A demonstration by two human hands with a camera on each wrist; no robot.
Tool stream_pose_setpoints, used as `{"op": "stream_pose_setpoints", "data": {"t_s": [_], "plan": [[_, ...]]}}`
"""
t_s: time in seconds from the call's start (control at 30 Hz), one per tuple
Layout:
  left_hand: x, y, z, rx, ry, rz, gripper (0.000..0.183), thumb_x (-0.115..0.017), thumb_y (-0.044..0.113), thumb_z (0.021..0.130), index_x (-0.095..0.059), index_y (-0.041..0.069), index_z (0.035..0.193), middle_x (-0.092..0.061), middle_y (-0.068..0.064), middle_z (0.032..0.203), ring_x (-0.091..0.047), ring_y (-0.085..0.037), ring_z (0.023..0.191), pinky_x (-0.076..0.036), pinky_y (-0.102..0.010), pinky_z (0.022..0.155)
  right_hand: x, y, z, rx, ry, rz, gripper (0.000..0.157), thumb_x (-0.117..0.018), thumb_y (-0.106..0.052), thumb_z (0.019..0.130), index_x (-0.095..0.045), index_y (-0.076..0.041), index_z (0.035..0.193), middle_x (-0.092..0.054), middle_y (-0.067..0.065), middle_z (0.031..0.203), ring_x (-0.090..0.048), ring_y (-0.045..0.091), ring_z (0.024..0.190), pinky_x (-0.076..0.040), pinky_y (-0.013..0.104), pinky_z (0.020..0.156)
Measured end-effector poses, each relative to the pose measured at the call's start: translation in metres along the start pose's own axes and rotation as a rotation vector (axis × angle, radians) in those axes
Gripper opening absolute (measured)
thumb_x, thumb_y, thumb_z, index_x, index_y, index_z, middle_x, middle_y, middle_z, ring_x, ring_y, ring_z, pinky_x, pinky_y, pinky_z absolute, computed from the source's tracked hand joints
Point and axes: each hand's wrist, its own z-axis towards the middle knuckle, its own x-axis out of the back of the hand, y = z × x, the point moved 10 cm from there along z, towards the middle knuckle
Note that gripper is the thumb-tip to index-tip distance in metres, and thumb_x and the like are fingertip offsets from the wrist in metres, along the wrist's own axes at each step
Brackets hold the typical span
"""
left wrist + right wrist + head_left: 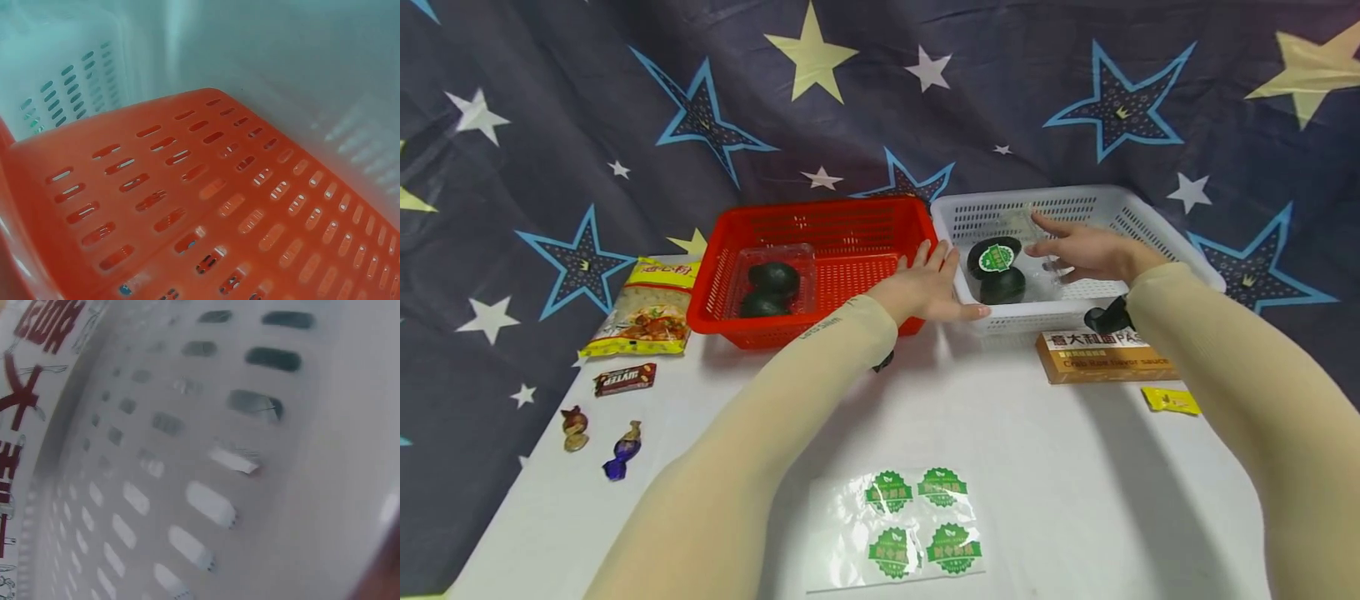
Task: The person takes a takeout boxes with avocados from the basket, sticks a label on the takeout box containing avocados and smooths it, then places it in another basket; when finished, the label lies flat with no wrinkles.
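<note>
A clear plastic box [1039, 282] with two dark green, avocado-like fruits [1002, 286] sits in the white basket [1197, 271]. A round green sticker [996, 257] shows on the upper fruit. My right hand [1086, 250] reaches into this basket, fingers spread beside the box; whether they touch it I cannot tell. My left hand [928, 287] lies with fingers extended over the adjoining rims of the white basket and the red basket [857, 271]. Inside the red basket, another clear box [806, 279] contains two similar fruits [773, 283].
A sheet of green round stickers [850, 533] lies at the front. Left are a yellow food bag [651, 308], a brown bar [625, 379] and two wrapped candies [622, 450]. A pasta box [1105, 358] and a yellow packet [1171, 401] lie before the white basket.
</note>
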Motion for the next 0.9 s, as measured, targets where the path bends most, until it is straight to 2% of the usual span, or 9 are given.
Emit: {"op": "stream_pose_setpoints", "data": {"t_s": [0.13, 0.23, 0.4, 0.5, 0.73, 0.9], "plan": [[0.001, -0.001, -0.001, 0.006, -0.005, 0.007, 0.107, -0.037, 0.079, 0.081, 0.005, 0.013, 0.154, 0.012, -0.006, 0.160, 0.010, -0.031, 0.145, -0.003, -0.055, 0.114, -0.001, -0.003, -0.002, 0.034, 0.006, -0.079, 0.080, -0.045, -0.037, 0.101, 0.015, -0.022, 0.151, -0.006, 0.029, 0.155, -0.017, 0.049, 0.138, -0.029, 0.063, 0.102], [0.002, -0.002, -0.001, 0.007, -0.004, 0.003, 0.107, -0.037, 0.079, 0.081, 0.005, 0.013, 0.154, 0.013, -0.006, 0.159, 0.011, -0.031, 0.145, -0.003, -0.055, 0.114, -0.001, -0.003, -0.004, 0.047, 0.023, -0.138, 0.081, -0.046, -0.039, 0.100, 0.013, -0.019, 0.151, -0.010, 0.031, 0.153, -0.022, 0.050, 0.136, -0.032, 0.062, 0.100], [0.002, -0.001, -0.002, 0.000, -0.003, 0.001, 0.107, -0.036, 0.079, 0.081, 0.006, 0.013, 0.153, 0.014, -0.006, 0.159, 0.011, -0.031, 0.145, -0.003, -0.054, 0.114, -0.006, 0.007, -0.008, -0.001, -0.002, -0.209, 0.099, -0.059, -0.042, 0.093, 0.019, -0.020, 0.149, -0.002, 0.034, 0.152, -0.019, 0.052, 0.135, -0.035, 0.061, 0.098], [0.002, -0.001, -0.002, 0.004, -0.006, 0.004, 0.107, -0.036, 0.080, 0.081, 0.006, 0.013, 0.153, 0.013, -0.006, 0.159, 0.011, -0.031, 0.145, -0.002, -0.054, 0.114, -0.009, 0.013, -0.009, -0.021, -0.026, -0.211, 0.107, -0.066, -0.038, 0.089, 0.021, -0.020, 0.149, 0.001, 0.034, 0.152, -0.018, 0.052, 0.136, -0.036, 0.060, 0.098], [0.000, -0.002, 0.000, 0.005, -0.013, 0.009, 0.105, -0.038, 0.078, 0.082, 0.005, 0.014, 0.154, 0.012, -0.006, 0.160, 0.011, -0.030, 0.145, -0.002, -0.054, 0.115, -0.012, 0.027, -0.008, -0.061, -0.099, -0.242, 0.108, -0.067, -0.036, 0.089, 0.019, -0.013, 0.149, -0.018, 0.039, 0.147, -0.025, 0.053, 0.133, -0.025, 0.065, 0.102], [-0.001, -0.002, 0.001, 0.005, -0.011, 0.012, 0.106, -0.037, 0.079, 0.081, 0.005, 0.015, 0.154, 0.012, -0.005, 0.160, 0.011, -0.030, 0.145, -0.002, -0.053, 0.115, -0.014, 0.029, -0.007, -0.073, -0.118, -0.228, 0.106, -0.067, -0.033, 0.089, 0.018, -0.011, 0.149, -0.022, 0.039, 0.145, -0.025, 0.052, 0.133, -0.024, 0.062, 0.105]]}}
